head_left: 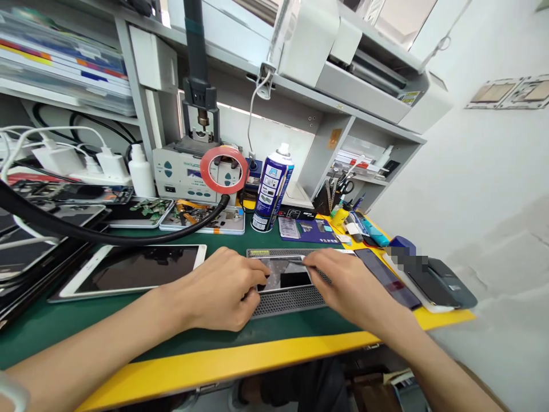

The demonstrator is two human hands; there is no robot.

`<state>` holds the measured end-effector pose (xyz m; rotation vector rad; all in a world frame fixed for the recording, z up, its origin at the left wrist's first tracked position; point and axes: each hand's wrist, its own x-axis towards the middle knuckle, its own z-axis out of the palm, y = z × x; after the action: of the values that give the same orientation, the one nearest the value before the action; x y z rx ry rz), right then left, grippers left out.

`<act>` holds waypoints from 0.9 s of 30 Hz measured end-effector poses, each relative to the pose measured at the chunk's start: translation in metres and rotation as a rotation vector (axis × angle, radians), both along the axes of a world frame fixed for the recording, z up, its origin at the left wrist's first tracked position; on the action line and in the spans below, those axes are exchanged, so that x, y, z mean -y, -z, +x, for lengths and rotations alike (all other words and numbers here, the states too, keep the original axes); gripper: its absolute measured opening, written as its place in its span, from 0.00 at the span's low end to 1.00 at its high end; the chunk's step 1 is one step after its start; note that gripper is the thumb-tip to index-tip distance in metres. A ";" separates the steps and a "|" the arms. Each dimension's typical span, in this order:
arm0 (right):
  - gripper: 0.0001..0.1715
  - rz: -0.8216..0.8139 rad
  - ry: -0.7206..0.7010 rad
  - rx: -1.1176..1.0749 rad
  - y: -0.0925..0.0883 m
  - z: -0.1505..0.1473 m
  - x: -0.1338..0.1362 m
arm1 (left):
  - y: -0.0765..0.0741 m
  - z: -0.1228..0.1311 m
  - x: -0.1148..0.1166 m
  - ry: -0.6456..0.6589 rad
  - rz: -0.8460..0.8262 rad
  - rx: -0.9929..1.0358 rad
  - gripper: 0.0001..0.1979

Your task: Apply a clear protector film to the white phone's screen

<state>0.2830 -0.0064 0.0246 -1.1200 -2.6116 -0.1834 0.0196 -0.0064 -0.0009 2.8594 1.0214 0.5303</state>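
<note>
Fingers of my left hand (pixel 223 289) clamp the phone (pixel 283 276), right hand (pixel 348 281) fingers pinch a thin tool (pixel 295 262) just beyond them; I'd pry shallow, slow.

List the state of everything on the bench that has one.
Phone, flat on mat, held at both ends.
Left hand, gripping phone.
Right hand, fingertips on phone.
Tablet, flat, screen dark.
Spray can, upright, capped.
Tape roll, on edge against station.

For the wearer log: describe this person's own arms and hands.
The left hand and right hand are bare: no gloves, no rings visible. No sleeves reach into view. Something pale at the picture's lower left corner, by the left arm, is too cropped to identify.
</note>
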 end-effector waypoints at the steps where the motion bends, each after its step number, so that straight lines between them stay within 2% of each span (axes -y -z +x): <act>1: 0.13 0.029 -0.041 0.019 0.007 -0.001 0.006 | 0.000 0.000 0.001 0.000 0.004 0.002 0.15; 5: 0.15 0.151 -0.156 0.037 0.031 -0.003 0.020 | -0.003 0.002 0.004 0.005 0.019 -0.022 0.13; 8: 0.17 0.192 -0.157 0.041 0.037 -0.004 0.020 | -0.003 0.003 0.005 0.005 0.036 -0.062 0.13; 20: 0.13 0.101 -0.061 0.116 0.033 -0.008 -0.012 | 0.000 0.004 0.004 -0.003 0.052 -0.081 0.16; 27: 0.13 0.139 -0.043 0.097 0.030 0.001 -0.025 | 0.000 0.003 0.005 0.000 0.044 -0.062 0.16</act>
<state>0.2837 0.0181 -0.0053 -1.0312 -2.6577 -0.4133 0.0227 -0.0115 -0.0011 2.9318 1.0311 0.4728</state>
